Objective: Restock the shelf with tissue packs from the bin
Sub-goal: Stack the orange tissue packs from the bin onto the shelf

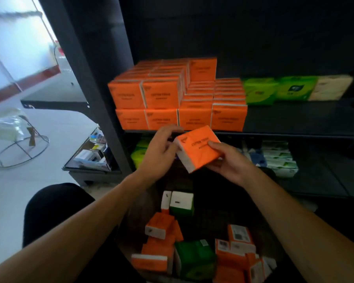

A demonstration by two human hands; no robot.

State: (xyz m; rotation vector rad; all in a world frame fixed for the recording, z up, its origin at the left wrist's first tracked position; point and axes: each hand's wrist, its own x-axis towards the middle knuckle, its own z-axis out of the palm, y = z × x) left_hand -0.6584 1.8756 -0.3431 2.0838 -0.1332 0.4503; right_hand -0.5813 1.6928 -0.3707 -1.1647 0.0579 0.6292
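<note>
I hold one orange tissue pack in both hands just below the front edge of the black shelf. My right hand grips its right side, thumb across the printed top. My left hand holds its left end with curled fingers. Rows of orange packs are stacked on the left part of the shelf board, two layers high at the far left. Below my arms, the dark bin holds several loose orange, green and white packs.
Green packs and a pale pack stand at the back right of the shelf. Its front right board is bare. A lower shelf holds more packs. A black upright post frames the left side. A wire stand sits on the floor.
</note>
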